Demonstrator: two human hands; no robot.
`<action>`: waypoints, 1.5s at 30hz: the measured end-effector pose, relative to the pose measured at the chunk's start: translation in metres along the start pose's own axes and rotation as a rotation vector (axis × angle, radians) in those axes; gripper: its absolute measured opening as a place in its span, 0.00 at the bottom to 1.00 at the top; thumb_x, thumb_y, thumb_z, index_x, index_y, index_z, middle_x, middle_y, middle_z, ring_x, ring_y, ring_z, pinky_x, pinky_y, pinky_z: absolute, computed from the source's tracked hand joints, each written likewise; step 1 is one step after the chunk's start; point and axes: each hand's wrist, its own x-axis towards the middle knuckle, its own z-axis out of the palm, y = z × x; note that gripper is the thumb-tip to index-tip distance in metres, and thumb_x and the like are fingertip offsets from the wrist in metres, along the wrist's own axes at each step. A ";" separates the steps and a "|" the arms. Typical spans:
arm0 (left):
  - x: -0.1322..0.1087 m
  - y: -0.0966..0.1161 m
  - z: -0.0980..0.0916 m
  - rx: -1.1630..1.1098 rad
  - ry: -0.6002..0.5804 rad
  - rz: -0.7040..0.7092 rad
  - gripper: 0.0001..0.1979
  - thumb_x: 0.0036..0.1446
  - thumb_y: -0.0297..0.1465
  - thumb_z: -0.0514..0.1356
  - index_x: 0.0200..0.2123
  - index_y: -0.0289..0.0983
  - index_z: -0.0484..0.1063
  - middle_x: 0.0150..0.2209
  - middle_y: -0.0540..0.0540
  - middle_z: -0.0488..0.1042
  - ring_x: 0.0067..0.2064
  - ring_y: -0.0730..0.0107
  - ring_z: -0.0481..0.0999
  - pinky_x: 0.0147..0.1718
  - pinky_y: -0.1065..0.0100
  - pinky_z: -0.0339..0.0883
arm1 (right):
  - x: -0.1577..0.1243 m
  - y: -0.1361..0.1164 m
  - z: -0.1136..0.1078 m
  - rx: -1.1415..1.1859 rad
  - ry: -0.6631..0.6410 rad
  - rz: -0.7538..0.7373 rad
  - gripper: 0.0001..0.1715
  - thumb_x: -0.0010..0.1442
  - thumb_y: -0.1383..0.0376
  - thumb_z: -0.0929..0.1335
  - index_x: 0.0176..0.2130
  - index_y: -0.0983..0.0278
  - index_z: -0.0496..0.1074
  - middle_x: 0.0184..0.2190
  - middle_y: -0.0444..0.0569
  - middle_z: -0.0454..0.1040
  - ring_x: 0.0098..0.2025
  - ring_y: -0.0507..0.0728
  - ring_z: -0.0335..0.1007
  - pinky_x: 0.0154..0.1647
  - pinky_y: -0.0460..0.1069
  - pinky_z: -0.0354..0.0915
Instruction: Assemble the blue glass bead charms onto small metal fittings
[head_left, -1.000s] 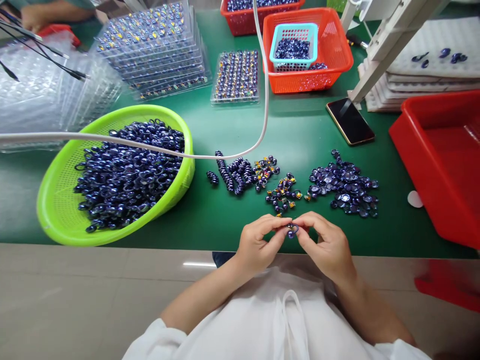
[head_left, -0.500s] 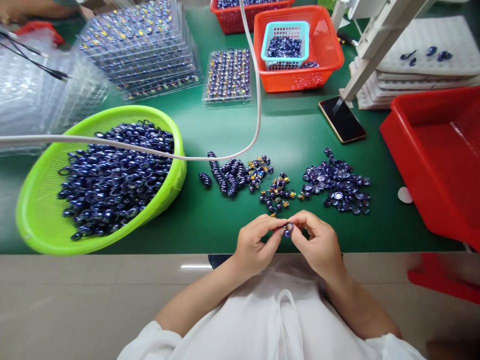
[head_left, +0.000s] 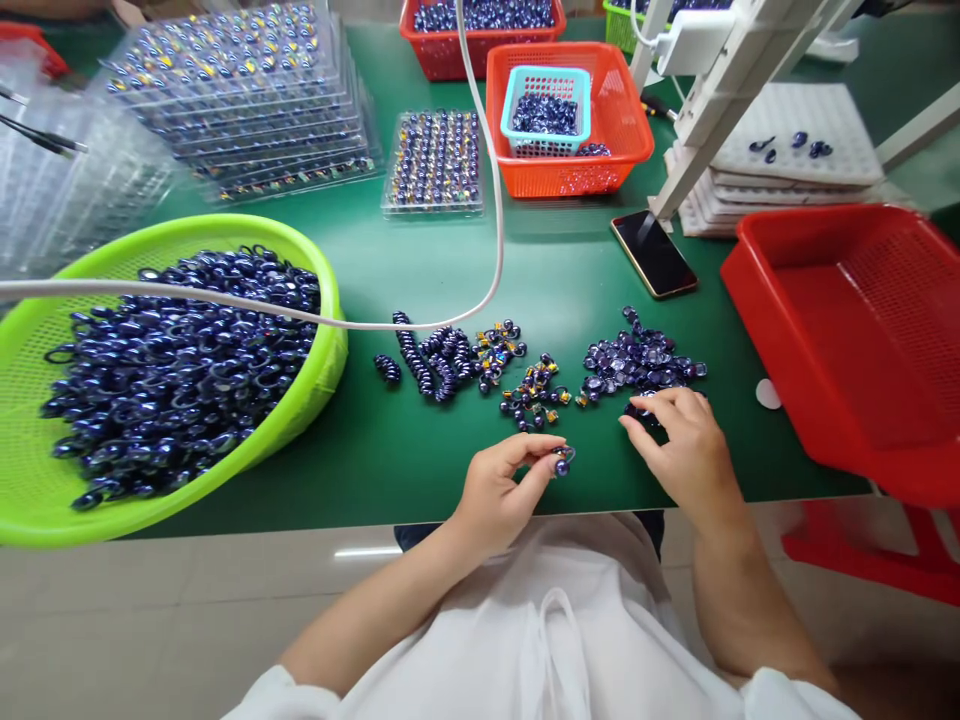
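Observation:
My left hand (head_left: 506,487) pinches a small dark, shiny ring (head_left: 564,461) with a round bead on it, close to the table's front edge. My right hand (head_left: 682,445) is over the near side of a pile of dark flat pieces (head_left: 626,362). Its thumb and forefinger are apart, and it hides part of that pile. Between the hands and farther back lie two clusters of beaded rings with yellow stones (head_left: 538,390). Left of these are rows of stacked dark rings (head_left: 442,362).
A green basket (head_left: 330,345) heaped with dark rings stands at left. Behind are stacked clear trays (head_left: 247,130), a single filled tray (head_left: 435,165) and an orange basket (head_left: 622,120). A phone (head_left: 654,253) and red bin (head_left: 795,400) sit at right. A white cable (head_left: 360,325) crosses in front.
My right hand has let go of the ring and moved right to the pile of flat pieces. My left hand still holds the ring. The whole view has shifted slightly.

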 end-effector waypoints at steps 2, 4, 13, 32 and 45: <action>0.001 -0.001 0.000 -0.082 0.015 -0.083 0.10 0.61 0.31 0.62 0.42 0.34 0.80 0.37 0.42 0.84 0.33 0.68 0.81 0.35 0.70 0.75 | 0.000 0.003 0.004 -0.072 -0.005 -0.033 0.10 0.64 0.63 0.70 0.43 0.65 0.79 0.38 0.54 0.74 0.40 0.62 0.69 0.45 0.58 0.69; 0.002 -0.001 -0.001 -0.154 0.032 -0.145 0.10 0.60 0.32 0.64 0.41 0.34 0.81 0.36 0.43 0.83 0.33 0.69 0.80 0.35 0.71 0.75 | 0.000 0.002 0.007 -0.086 0.012 -0.047 0.09 0.64 0.65 0.69 0.42 0.64 0.79 0.36 0.53 0.75 0.40 0.62 0.70 0.45 0.58 0.69; 0.012 0.001 -0.004 -0.491 0.109 -0.258 0.09 0.52 0.33 0.71 0.37 0.37 0.83 0.36 0.46 0.82 0.31 0.75 0.76 0.32 0.74 0.72 | -0.008 -0.044 0.005 0.574 -0.003 0.055 0.11 0.63 0.70 0.70 0.44 0.57 0.79 0.38 0.46 0.78 0.39 0.55 0.75 0.41 0.50 0.71; 0.007 0.005 -0.010 -0.721 0.125 -0.350 0.13 0.46 0.34 0.75 0.36 0.36 0.83 0.31 0.47 0.82 0.30 0.74 0.77 0.34 0.71 0.71 | -0.008 -0.089 0.016 0.906 -0.029 0.128 0.10 0.63 0.71 0.70 0.42 0.57 0.76 0.37 0.45 0.77 0.38 0.54 0.76 0.39 0.48 0.74; 0.003 0.004 -0.010 -0.530 0.195 -0.261 0.12 0.45 0.35 0.75 0.35 0.40 0.85 0.33 0.45 0.85 0.31 0.68 0.81 0.37 0.67 0.77 | -0.005 -0.100 0.019 1.066 -0.047 0.258 0.09 0.63 0.68 0.71 0.42 0.55 0.79 0.38 0.44 0.79 0.36 0.53 0.78 0.38 0.47 0.76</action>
